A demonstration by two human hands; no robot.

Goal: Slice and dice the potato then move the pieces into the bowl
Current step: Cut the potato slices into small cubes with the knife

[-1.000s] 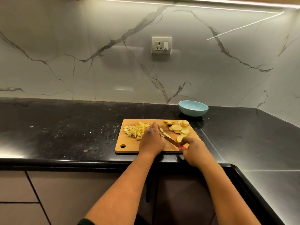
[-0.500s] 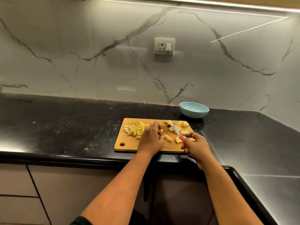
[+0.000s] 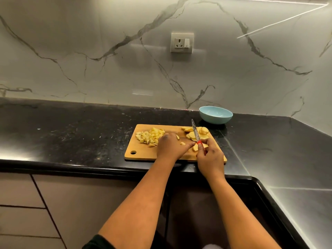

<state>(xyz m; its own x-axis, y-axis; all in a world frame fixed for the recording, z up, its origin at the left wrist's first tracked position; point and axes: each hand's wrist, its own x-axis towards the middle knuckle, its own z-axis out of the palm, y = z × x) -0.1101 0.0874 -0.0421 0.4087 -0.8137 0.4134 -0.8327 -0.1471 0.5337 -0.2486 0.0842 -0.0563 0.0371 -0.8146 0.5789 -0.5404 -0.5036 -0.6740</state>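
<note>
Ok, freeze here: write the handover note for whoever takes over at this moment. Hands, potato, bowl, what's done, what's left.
Right hand grips the knife, blade raised and pointing away over the slices.
Left hand rests on the cutting board, thumb out toward the knife handle.
Diced pile sits on the board's left, round slices on its right.
Bowl behind the board looks empty.
Left: dice the slices, move everything into the bowl.

kitchen | black countertop point(image 3: 71, 137) | marble backsplash point(image 3: 89, 69) | cutting board point(image 3: 143, 153)
</note>
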